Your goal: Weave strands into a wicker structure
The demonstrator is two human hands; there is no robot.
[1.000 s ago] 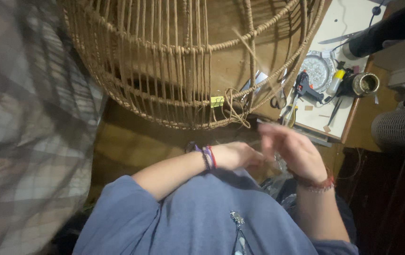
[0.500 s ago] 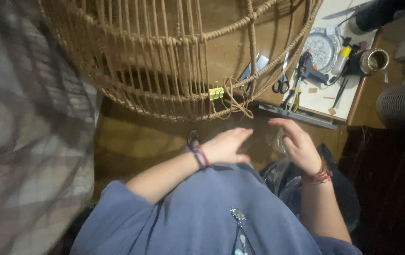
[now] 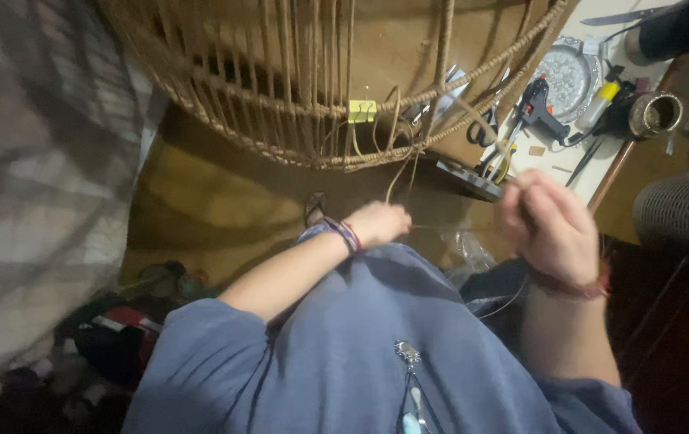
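Nearest: blue garment (image 3: pixel 376 354) filling the lower frame, one zip pull at its centre. Two hands in view. Left hand (image 3: pixel 378 223), banded at the wrist, clenched around a thin cane strand (image 3: pixel 399 173). Right hand (image 3: pixel 547 223), one red band at the wrist, blurred; fingers curled, apparently pinching the far end of the same strand, though not certain at this sharpness. Strand running up from the left hand to the basket rim, long axis near vertical, slightly tilted; a second length stretched roughly level between the hands.

Beyond: one large wicker basket frame (image 3: pixel 280 88), open ribs upright, woven rim curving across the frame. One yellow clip (image 3: pixel 362 111) fixed on the rim, just beside a knot of loose strands.

Farthest: table (image 3: pixel 625 141) at upper right, carrying one pair of scissors (image 3: pixel 485 128), one glue gun (image 3: pixel 539 108), one round metal tray (image 3: pixel 565 76).
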